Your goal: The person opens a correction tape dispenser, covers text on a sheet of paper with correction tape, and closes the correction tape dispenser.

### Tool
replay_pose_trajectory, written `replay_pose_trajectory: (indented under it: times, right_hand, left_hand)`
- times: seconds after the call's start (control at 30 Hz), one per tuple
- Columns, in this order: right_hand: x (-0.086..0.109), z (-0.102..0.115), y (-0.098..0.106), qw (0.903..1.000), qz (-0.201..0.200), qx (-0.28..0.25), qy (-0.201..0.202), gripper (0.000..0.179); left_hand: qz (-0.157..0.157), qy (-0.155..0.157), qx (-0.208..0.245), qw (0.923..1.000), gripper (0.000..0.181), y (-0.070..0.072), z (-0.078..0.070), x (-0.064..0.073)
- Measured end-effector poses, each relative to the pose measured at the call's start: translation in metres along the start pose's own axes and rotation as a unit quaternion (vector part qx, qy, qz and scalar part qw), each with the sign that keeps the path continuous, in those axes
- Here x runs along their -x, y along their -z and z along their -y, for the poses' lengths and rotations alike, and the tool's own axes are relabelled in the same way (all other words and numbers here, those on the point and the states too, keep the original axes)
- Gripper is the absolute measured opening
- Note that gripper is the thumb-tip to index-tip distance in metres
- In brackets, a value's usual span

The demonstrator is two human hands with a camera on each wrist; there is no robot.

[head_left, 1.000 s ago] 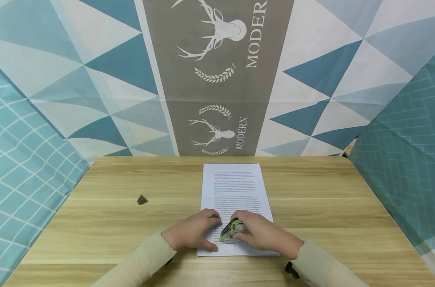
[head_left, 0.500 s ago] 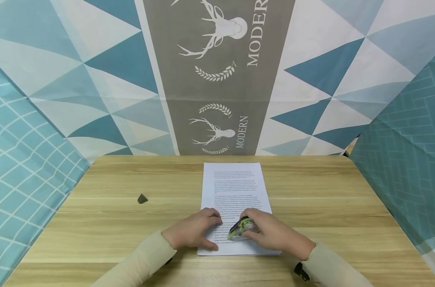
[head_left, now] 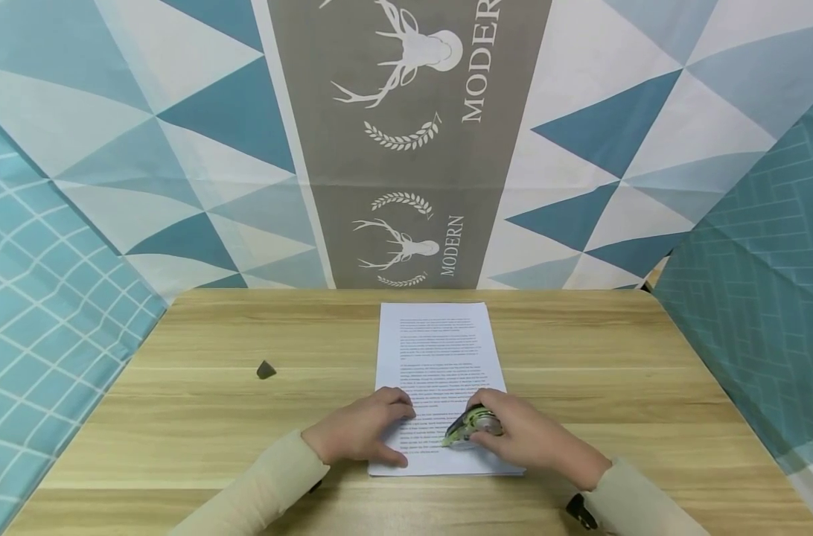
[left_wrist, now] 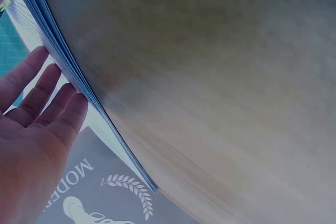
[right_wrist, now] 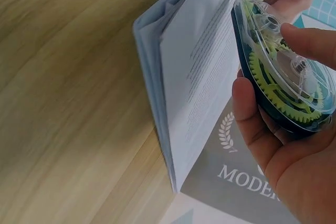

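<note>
My right hand grips a correction tape between thumb and fingers, its tip at the printed lines low on a stack of paper. In the right wrist view the correction tape has a clear shell, lime-green gears and a dark back. On the lower left of the stack rests my left hand, fingers loosely bent and thumb apart. The left wrist view has the left hand with its fingertips by the layered paper edge; it holds nothing.
A small dark wedge-shaped piece lies on the wooden table, left of the paper. Behind the table stands a patterned backdrop, with tile-patterned cloth along the right side.
My right hand has slid rightward across the lower lines of the page with the correction tape. The left hand has stayed in place on the paper.
</note>
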State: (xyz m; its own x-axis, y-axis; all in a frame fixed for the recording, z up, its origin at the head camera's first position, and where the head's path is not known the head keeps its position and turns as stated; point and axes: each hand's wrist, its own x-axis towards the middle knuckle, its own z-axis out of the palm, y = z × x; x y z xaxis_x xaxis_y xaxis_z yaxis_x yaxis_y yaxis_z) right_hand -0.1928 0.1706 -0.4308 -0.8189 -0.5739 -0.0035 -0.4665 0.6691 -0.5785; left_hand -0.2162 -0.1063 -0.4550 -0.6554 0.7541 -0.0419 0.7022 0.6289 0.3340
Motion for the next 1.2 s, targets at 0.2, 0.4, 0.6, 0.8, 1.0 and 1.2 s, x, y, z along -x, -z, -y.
replay_pose_trajectory:
  times: [0.2, 0.4, 0.6, 0.8, 1.0, 1.2]
  right_hand:
    - [0.0059, -0.0067, 0.0020, 1.0000, -0.005, 0.005, -0.002, 0.024]
    - [0.0063, -0.0063, 0.0015, 0.9999, -0.007, -0.002, 0.008, 0.024]
    - [0.0048, -0.0047, -0.0008, 0.9998, -0.007, -0.004, 0.017, 0.024]
    - [0.0039, -0.0048, -0.0012, 0.9993, 0.004, 0.020, 0.032, 0.026]
    - [0.0027, -0.0029, 0.0005, 0.9978, 0.014, 0.054, 0.035, 0.028]
    - [0.0022, -0.0017, 0.0019, 0.9970, 0.024, 0.065, 0.034, 0.029]
  left_hand:
    - [0.002, 0.003, -0.002, 1.0000, 0.059, -0.0006, -0.0002, -0.0004]
    - [-0.001, 0.001, -0.003, 1.0000, 0.058, -0.0006, 0.0002, -0.0006]
    - [-0.002, 0.001, -0.003, 1.0000, 0.059, -0.0007, 0.0004, -0.0008]
    - [-0.001, 0.002, -0.008, 1.0000, 0.059, -0.0027, 0.0017, -0.0006]
    - [-0.001, 0.005, -0.005, 1.0000, 0.059, -0.0030, 0.0014, -0.0002]
    - [-0.004, 0.005, -0.008, 1.0000, 0.059, -0.0027, 0.0011, -0.0001]
